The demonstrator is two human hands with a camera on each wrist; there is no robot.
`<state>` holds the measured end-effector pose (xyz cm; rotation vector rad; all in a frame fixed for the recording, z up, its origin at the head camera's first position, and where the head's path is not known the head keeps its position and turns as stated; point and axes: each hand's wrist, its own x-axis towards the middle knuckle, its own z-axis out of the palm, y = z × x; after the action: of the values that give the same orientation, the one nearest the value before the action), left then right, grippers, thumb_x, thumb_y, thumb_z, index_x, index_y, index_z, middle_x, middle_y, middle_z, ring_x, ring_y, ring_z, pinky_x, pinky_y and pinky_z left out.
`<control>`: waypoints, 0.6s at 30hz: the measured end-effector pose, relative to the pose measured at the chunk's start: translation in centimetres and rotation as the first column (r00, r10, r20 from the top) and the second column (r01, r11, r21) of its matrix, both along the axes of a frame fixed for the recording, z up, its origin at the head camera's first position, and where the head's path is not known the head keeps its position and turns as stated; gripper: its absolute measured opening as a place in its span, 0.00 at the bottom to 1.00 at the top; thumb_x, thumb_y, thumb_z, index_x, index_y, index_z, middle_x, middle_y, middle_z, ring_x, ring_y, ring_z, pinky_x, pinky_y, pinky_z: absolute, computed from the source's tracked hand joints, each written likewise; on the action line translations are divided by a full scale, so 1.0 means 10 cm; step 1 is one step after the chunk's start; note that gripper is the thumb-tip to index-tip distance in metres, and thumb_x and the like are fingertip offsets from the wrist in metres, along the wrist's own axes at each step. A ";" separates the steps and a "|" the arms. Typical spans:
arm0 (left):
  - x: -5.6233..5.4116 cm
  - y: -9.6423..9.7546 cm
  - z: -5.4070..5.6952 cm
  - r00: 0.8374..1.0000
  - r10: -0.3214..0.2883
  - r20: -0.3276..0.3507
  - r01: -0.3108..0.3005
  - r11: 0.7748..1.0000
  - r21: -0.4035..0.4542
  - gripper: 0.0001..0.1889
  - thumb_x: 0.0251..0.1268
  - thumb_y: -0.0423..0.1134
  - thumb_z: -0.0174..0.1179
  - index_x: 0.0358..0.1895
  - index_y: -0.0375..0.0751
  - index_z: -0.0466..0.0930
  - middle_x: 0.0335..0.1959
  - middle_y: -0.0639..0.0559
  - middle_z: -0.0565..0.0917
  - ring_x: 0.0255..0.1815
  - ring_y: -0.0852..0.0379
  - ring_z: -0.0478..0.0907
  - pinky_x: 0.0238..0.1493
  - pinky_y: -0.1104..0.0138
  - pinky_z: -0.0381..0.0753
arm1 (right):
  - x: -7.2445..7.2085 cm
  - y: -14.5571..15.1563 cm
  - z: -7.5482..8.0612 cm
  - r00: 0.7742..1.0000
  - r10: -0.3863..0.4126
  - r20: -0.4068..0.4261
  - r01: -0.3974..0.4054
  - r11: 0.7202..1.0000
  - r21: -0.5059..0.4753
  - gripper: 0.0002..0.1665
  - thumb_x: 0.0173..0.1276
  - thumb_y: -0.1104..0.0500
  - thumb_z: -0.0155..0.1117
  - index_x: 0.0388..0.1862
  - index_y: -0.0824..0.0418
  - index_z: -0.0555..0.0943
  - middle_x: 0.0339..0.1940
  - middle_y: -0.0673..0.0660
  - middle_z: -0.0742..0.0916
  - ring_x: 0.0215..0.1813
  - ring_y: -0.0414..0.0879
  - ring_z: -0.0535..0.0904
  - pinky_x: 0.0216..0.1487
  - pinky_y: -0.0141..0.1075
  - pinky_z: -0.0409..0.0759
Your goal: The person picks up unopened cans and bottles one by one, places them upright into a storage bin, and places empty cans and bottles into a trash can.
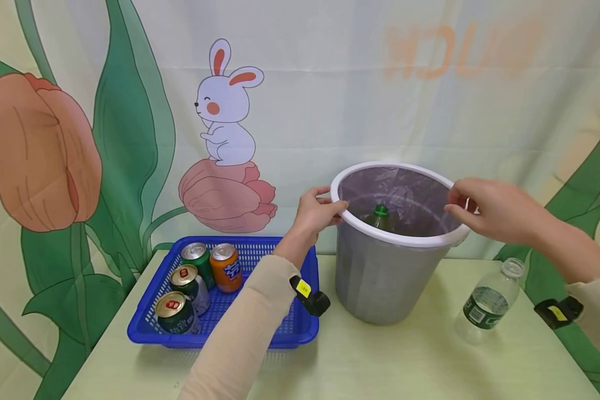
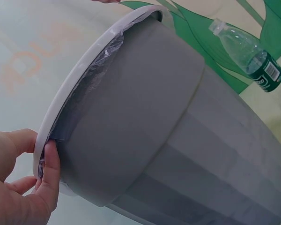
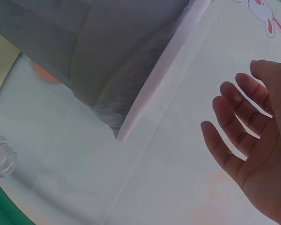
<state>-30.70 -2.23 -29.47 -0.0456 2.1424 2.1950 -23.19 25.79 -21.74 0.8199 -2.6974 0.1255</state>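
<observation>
A grey trash can (image 1: 385, 278) with a white rim and a thin plastic liner (image 1: 405, 189) stands on the table. My left hand (image 1: 316, 212) grips the rim at its left side, thumb and fingers on either side of it in the left wrist view. Near the rim's right side is my right hand (image 1: 495, 211); in the right wrist view its loosely bent fingers (image 3: 234, 101) are apart from the rim and hold nothing. Inside the can, a green-capped bottle (image 1: 381, 216) shows only its top. A clear uncapped plastic bottle (image 1: 490, 303) stands right of the can.
Left of the can, a blue plastic basket (image 1: 305, 333) holds several drink cans, among them an orange can (image 1: 226, 269) and a green can (image 1: 198, 261). My left forearm crosses over the basket. A printed curtain (image 1: 305, 111) hangs behind the table (image 1: 380, 366).
</observation>
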 end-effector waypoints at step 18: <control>0.00 -0.01 0.00 1.000 -0.001 -0.001 0.002 1.000 0.006 0.30 0.55 0.33 0.64 0.63 0.42 0.64 0.47 0.43 0.75 0.30 0.54 0.81 0.35 0.68 0.83 | 0.32 0.32 -0.29 0.998 -0.058 -0.018 0.057 0.997 -0.041 0.05 0.62 0.58 0.62 0.36 0.50 0.76 0.32 0.43 0.80 0.35 0.40 0.77 0.30 0.34 0.76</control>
<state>-30.70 -2.33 -29.49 -0.0427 2.1354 2.2011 -20.02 28.98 -24.65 0.7269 -2.6887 0.1582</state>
